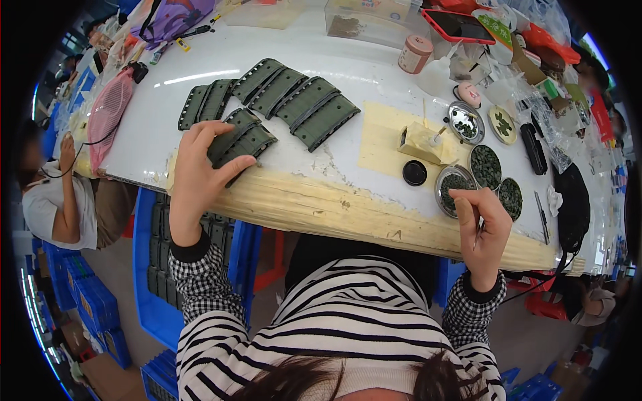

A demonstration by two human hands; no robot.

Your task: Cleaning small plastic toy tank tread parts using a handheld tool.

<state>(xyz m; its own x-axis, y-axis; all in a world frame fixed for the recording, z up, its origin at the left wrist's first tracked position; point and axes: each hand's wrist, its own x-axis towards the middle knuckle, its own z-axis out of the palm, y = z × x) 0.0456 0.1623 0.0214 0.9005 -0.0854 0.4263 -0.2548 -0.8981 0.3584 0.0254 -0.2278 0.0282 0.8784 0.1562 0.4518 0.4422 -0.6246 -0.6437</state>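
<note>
My left hand (pixel 200 167) is closed around a dark green, ribbed plastic piece (pixel 249 137) near the table's front edge, with the thumb on its near side and the fingers on its far side. Similar green pieces (pixel 317 110) lie in a group just beyond it. My right hand (pixel 483 217) is in a pinch over a round tin (pixel 447 206) of tiny dark green bits, and whatever its fingertips hold is too small to tell. Two more round containers of green bits (pixel 485 167) stand beside this tin.
A pale block with a stick (pixel 428 144) stands on yellowish paper (pixel 378 147), by a black round lid (pixel 414 173). Farther right lie a tray of bits (pixel 467 122) and a black case (pixel 534 148). A blue crate (pixel 148 294) of green pieces is below left. Another person (pixel 67 194) sits left.
</note>
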